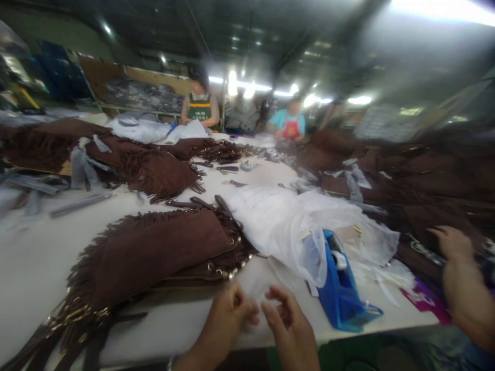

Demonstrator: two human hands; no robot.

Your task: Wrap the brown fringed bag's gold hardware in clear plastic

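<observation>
My left hand (224, 322) is at the front edge of the table, thumb and fingers curled together in a pinch. Facing it, with a small gap between them, my right hand (292, 327) has its fingers bent in towards the thumb. Whatever is between the fingers, if anything, is too small and blurred to make out. Just beyond my left hand lies a dark brown fringed handbag (158, 252) with gold-coloured rings and straps. White tissue-like wrapping (266, 216) is heaped past my right hand, beside a blue plastic pouch (340, 288).
A co-worker's arm (464, 288) reaches in from the right, over piled brown bags (436, 206). More fringed bags (154, 170) lie at the left. Loose straps (228, 168) are scattered mid-table. Two people (200, 111) (291, 123) stand at the far side. A purple card (425, 301) lies near the front edge.
</observation>
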